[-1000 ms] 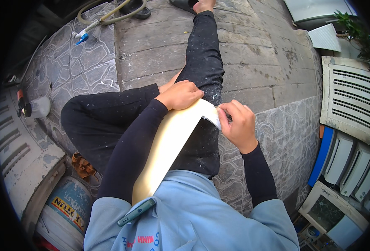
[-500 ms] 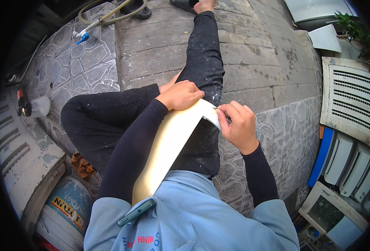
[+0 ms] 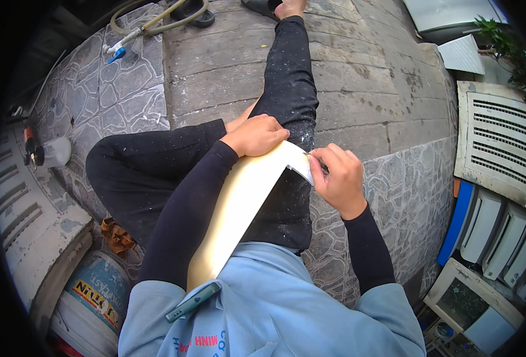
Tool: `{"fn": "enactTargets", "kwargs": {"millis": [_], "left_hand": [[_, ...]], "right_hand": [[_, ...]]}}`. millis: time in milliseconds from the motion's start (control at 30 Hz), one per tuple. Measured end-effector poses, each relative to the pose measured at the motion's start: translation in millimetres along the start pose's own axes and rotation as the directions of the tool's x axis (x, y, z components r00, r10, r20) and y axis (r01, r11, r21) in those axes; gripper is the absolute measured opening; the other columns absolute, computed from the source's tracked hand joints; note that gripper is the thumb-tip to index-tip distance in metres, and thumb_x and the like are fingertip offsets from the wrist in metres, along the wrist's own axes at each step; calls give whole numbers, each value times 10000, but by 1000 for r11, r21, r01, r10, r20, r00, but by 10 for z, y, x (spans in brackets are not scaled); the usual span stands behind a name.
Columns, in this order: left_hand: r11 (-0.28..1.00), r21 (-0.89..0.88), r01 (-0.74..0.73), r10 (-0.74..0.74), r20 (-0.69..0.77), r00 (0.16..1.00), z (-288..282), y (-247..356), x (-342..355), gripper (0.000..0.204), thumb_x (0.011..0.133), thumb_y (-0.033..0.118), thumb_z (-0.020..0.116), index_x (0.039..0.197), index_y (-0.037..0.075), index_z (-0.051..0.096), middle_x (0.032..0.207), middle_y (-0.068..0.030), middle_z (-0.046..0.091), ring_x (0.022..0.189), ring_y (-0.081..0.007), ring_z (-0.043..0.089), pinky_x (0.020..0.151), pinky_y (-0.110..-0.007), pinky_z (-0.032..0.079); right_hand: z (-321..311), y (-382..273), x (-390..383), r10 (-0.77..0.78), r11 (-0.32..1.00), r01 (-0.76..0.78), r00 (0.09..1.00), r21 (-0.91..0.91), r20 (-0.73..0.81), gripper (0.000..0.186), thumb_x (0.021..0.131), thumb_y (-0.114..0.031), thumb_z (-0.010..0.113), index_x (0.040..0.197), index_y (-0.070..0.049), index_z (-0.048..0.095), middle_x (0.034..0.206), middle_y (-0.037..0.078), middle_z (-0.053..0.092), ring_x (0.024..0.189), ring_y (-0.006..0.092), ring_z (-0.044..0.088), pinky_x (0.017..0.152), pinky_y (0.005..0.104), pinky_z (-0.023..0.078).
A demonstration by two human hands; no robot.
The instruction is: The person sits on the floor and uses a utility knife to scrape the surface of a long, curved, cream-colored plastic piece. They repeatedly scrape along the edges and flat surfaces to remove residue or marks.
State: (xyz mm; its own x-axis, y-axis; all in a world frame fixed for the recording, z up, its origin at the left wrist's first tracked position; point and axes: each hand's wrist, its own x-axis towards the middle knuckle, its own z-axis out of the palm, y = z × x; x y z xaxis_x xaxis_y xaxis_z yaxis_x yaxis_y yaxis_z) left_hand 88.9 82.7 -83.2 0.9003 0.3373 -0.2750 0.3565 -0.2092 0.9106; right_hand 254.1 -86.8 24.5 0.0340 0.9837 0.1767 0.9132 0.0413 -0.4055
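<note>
A long, curved, cream-coloured plastic panel (image 3: 230, 217) lies slantwise over my lap, from my belly up to my outstretched leg. Its far end turns right into a short whitish arm with a step-like notch. My left hand (image 3: 257, 135) rests on the far edge near this corner, its fingers curled over the rim and holding the panel. At the tip of the short arm is my right hand (image 3: 337, 177), closed in a pinch, thumb against the fingers. A small dark bit shows between those fingers, too little to name.
On the left stand a paint bucket (image 3: 90, 291), a worn slotted cover (image 3: 43, 238) and a spray bottle (image 3: 49, 152). A hose with a blue-handled tap (image 3: 117, 55) lies far left. On the right are a louvred panel (image 3: 501, 143) and several white casings (image 3: 483, 223).
</note>
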Motion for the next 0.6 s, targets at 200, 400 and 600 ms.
{"fn": "enactTargets", "kwargs": {"millis": [200,400,600], "left_hand": [[997,69,35,-37,23,999,25,-68,32,501,1091,388,502,950,52,846,867,-177,786,895,-352,743,904,-447,528],[996,75,44,-46,32,998,13,-49,28,506,1091,395,501,956,49,845,880,-177,791,909,-359,746,896,-452,532],[996,84,40,-44,39,998,17,-50,42,515,1090,405,503,948,49,846,872,-176,788,905,-359,745,888,-455,532]], "right_hand": [[13,3,-22,20,1000,-20,1000,16,-14,77,910,-108,793,910,-101,717,812,37,677,656,286,640,613,406,437],[4,1,-19,24,1000,-24,1000,21,-9,73,911,-104,792,914,-95,720,812,41,676,657,291,642,615,407,444],[-5,35,-32,20,1000,-20,1000,-2,-9,70,912,-102,791,929,-92,724,818,47,680,667,290,650,621,408,453]]}}
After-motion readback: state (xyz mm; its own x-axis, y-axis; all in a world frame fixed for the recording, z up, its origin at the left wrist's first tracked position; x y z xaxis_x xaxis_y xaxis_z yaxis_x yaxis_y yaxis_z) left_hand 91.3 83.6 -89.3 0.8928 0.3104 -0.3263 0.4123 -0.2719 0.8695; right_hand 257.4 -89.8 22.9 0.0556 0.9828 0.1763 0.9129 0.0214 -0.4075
